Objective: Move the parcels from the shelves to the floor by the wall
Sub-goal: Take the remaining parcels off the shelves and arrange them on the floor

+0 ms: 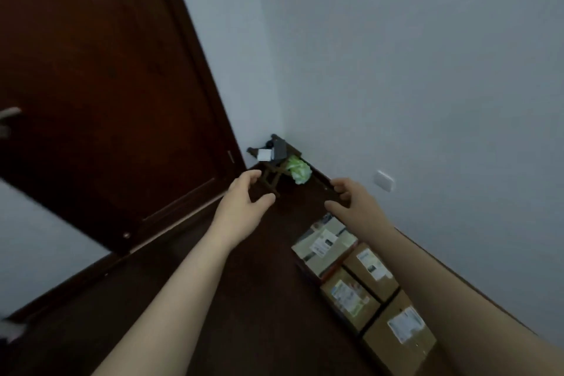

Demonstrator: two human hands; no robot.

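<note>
Parcels sit in a row along the edge of the floor, against the wall, while our left hand and right hand hover loosely curled and empty, so we should set the next one flush at the row's far end.

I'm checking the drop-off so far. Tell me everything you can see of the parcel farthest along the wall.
The far parcel is a pale brown cardboard box with a white printed label on top and a reddish strip along its lower side. It lies flat on the dark floor by the wall, at the end of the row, against the next parcel. Nothing rests on it.
</note>
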